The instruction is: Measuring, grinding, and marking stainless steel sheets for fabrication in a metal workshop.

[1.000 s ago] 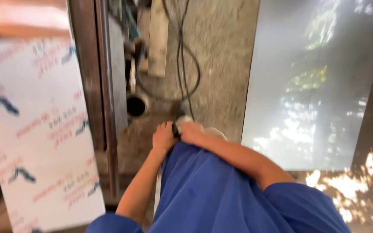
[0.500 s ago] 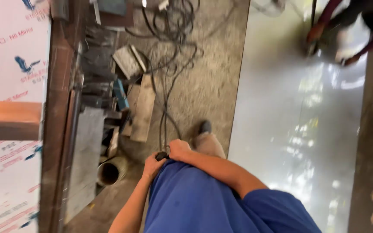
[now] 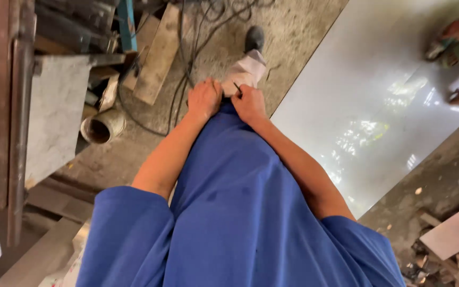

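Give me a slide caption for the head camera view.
Both hands gather a blue shirt's hem above a dusty workshop floor.

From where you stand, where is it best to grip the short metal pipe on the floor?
Probably by the rim of the pipe's open end, from above. It lies tilted among wood scraps, the opening facing up and bare, while its body sits against the grey slab.

Bright daylight throughout. The metal sheet (image 3: 378,106) throws white glare and mirrors sunlit leaves. Left edge sits in dim shadow. Slight blur and stretching toward the frame's edges.
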